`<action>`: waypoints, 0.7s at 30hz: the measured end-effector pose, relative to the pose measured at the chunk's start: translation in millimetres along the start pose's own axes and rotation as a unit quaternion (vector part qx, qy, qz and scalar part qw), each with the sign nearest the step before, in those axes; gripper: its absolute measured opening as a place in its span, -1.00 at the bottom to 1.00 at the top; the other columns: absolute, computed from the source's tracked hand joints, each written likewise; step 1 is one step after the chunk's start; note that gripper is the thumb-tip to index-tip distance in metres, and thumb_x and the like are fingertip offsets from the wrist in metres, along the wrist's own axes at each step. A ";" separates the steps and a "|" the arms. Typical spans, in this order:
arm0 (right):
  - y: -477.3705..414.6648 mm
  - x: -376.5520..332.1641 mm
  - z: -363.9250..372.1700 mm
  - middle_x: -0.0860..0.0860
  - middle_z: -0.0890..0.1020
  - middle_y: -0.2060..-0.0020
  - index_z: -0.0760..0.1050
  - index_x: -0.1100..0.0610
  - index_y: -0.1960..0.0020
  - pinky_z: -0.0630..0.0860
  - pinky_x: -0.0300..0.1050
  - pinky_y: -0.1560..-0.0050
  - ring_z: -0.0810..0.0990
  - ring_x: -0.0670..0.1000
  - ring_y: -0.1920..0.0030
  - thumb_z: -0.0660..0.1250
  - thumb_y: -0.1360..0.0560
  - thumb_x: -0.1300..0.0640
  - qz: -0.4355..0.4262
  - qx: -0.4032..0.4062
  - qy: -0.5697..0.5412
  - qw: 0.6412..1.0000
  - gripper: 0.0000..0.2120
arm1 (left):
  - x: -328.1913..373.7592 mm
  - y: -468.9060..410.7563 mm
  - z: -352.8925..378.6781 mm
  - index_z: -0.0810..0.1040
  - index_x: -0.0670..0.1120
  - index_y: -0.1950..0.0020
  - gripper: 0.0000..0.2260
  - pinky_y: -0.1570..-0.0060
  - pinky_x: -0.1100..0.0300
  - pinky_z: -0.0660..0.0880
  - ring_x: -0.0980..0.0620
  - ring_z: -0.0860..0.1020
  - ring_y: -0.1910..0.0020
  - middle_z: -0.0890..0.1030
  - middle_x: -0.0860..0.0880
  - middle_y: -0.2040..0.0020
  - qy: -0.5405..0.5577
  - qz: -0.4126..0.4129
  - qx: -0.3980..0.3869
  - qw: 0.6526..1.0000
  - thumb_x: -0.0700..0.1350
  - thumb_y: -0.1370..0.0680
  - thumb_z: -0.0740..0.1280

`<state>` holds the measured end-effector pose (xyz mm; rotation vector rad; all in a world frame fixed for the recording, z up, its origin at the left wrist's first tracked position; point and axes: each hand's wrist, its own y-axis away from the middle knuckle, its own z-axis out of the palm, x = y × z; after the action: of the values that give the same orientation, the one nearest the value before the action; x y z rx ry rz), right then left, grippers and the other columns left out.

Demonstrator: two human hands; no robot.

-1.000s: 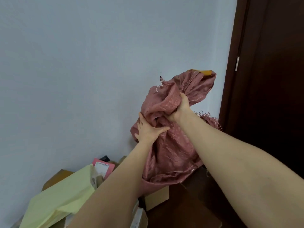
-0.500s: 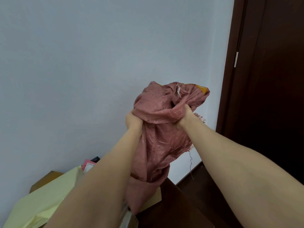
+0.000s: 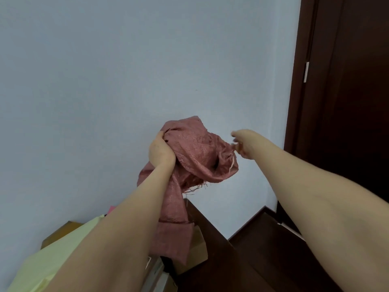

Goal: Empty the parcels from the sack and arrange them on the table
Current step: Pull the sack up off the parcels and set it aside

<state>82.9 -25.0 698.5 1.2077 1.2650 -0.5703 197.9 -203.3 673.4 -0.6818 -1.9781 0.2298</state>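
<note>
Your right hand point(image 3: 242, 144) has let go of the sack point(image 3: 197, 152) and now sits just beside its right fold, too blurred to tell how its fingers lie. Your left hand point(image 3: 161, 153) grips the bunched cloth alone, its tail hanging over the parcels point(image 3: 52, 260) piled by the table's point(image 3: 202, 277) far edge.

Light soft and even, no hard shadows on the pale blue-grey wall point(image 3: 105, 81) behind both hands; right hand point(image 3: 242, 144) smeared by motion blur, fingers indistinct; left hand point(image 3: 161, 152) sharp; shallow shading in folds of the dusty-pink woven sack point(image 3: 197, 157) it grips; dark brown door point(image 3: 347, 102) right of the right hand murky; wide-angle stretch nearer than the hands.
</note>
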 end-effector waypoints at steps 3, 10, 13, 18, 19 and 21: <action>4.7 2.1 11.1 0.19 0.64 0.06 0.39 0.30 -0.19 0.61 -0.09 0.37 0.69 0.13 0.07 0.23 -0.59 -0.10 0.035 -0.129 0.010 0.991 -0.54 | 7.7 1.1 10.2 0.51 0.00 -0.18 -0.70 -0.05 0.02 0.45 -0.19 0.55 -0.08 0.59 -0.14 -0.13 -0.032 0.007 0.000 0.999 -0.21 -0.59 0.07; -1.9 32.5 25.2 0.22 0.20 -0.47 0.10 -0.03 -0.52 0.31 0.62 -0.03 0.27 0.53 -0.32 0.27 -0.30 -0.48 0.094 -0.179 -0.239 0.950 -0.05 | 25.8 16.8 30.0 0.43 0.01 -0.33 -0.62 -0.21 0.00 0.44 -0.13 0.54 -0.14 0.58 -0.08 -0.17 0.025 0.054 -0.078 0.995 -0.21 -0.59 0.03; -7.0 39.7 23.9 0.17 0.29 -0.42 0.18 -0.06 -0.49 0.29 0.65 -0.02 0.31 0.44 -0.34 0.31 -0.23 -0.51 0.081 -0.193 -0.303 0.930 -0.03 | 24.3 18.8 39.0 0.45 -0.01 -0.36 -0.62 -0.31 0.01 0.39 -0.09 0.51 -0.22 0.56 -0.08 -0.24 0.067 0.061 -0.157 0.983 -0.19 -0.60 0.05; -13.6 49.2 16.7 0.21 0.48 -0.26 0.32 0.02 -0.40 0.40 0.60 0.08 0.47 0.40 -0.21 0.37 -0.10 -0.52 0.083 -0.204 -0.313 0.924 0.03 | 27.4 28.7 41.3 0.53 -0.04 -0.29 -0.71 -0.16 0.25 0.35 -0.06 0.50 -0.23 0.57 -0.06 -0.23 -0.033 0.174 -0.276 0.945 -0.13 -0.60 0.18; -15.2 50.4 14.6 0.22 0.51 -0.24 0.36 0.04 -0.38 0.42 0.58 0.09 0.49 0.40 -0.18 0.41 -0.03 -0.52 0.089 -0.207 -0.309 0.924 0.06 | 28.3 30.2 42.2 0.55 -0.04 -0.27 -0.72 -0.17 0.21 0.37 -0.08 0.51 -0.22 0.58 -0.07 -0.23 -0.060 0.202 -0.293 0.933 -0.12 -0.60 0.18; -18.6 51.7 10.1 0.23 0.57 -0.18 0.43 0.06 -0.32 0.45 0.52 0.05 0.55 0.36 -0.13 0.50 0.09 -0.47 0.101 -0.193 -0.289 0.932 0.10 | 29.3 32.8 45.1 0.58 -0.01 -0.22 -0.73 -0.12 0.15 0.43 -0.09 0.53 -0.17 0.61 -0.07 -0.17 -0.099 0.246 -0.325 0.908 -0.10 -0.59 0.18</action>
<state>85.3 -26.3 642.7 0.7461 0.6958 -0.4513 160.7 -154.5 659.1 -1.6518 -2.0420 -0.0796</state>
